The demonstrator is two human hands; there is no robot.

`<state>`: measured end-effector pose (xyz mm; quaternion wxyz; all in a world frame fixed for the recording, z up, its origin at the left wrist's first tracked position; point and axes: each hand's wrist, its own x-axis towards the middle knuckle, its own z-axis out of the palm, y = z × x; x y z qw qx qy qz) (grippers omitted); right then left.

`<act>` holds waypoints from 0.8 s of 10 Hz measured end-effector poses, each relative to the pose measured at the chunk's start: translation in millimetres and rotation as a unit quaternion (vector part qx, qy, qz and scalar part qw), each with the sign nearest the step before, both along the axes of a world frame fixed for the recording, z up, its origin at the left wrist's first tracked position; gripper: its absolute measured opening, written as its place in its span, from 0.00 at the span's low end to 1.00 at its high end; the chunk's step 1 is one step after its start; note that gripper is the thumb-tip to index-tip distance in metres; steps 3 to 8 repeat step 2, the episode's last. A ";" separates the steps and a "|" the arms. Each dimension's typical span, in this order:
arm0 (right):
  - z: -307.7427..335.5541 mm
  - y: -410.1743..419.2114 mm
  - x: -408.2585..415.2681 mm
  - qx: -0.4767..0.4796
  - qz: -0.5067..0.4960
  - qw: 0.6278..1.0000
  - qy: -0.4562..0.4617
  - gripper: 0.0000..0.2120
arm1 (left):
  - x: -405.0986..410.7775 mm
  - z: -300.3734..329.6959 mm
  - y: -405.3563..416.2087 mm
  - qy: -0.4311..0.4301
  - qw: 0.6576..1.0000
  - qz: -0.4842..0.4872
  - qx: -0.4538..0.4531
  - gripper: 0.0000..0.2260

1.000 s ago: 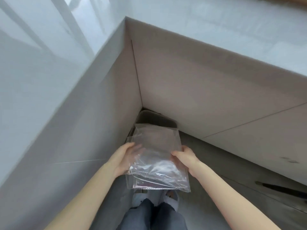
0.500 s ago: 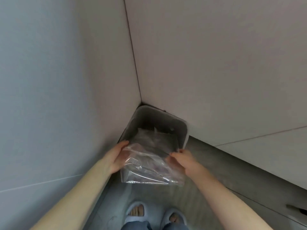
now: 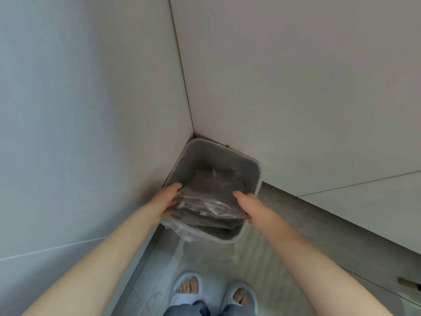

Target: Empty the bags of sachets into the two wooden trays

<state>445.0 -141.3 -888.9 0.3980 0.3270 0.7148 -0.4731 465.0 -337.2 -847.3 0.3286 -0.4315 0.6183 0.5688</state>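
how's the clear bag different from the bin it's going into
The clear bag is thin, crumpled film held flat between the left hand and right hand; the bin is a rigid grey tub standing in the corner. The bag lies over the bin's near rim. Both are plastic-looking and see-through or translucent.

1. Two flat, pale grey-white panel surfaces meet in an inside corner [image 3: 193, 133]; the left panel [image 3: 79, 110] reads cooler and bluish, the right panel [image 3: 296, 76] warmer and beige-grey.
2. A thin dark vertical seam [image 3: 180, 65] runs down the corner junction.
3. A fine diagonal joint line [image 3: 360, 182] crosses the lower right panel; a similar faint line [image 3: 52, 247] crosses the lower left panel.
4. The grey, matt floor [image 3: 296, 224] shows faint streaked texture.
5. Lighting is soft and diffuse, with no hard shadows.
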 end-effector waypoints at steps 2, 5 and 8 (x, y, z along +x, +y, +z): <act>58.8 6.7 16.5 0.067 0.075 0.994 0.047 0.27 | 10.9 34.7 9.8 0.046 0.966 -0.204 -0.155 0.24; 58.8 6.7 16.5 0.067 0.075 0.994 0.047 0.27 | 10.9 34.7 9.8 0.046 0.966 -0.204 -0.155 0.24; 58.8 6.7 16.5 0.067 0.075 0.994 0.047 0.27 | 10.9 34.7 9.8 0.046 0.966 -0.204 -0.155 0.24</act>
